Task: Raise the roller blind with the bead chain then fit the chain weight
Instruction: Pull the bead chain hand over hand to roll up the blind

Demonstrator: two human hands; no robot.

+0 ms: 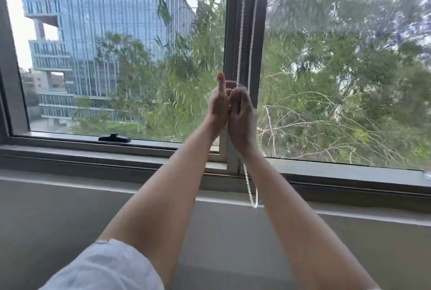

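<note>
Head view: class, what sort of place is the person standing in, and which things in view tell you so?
Probably an upper-floor room in a city, at a window. Clues: the glass tower outside, treetops level with the pane, and a bead chain hanging by the frame.

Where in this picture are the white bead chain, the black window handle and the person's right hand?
white bead chain (pixel 241 33), head view: the strand above the hands.
black window handle (pixel 114 138), head view: middle of the lever on the lower frame.
right hand (pixel 241 112), head view: back of the hand, closed on the chain.
</note>
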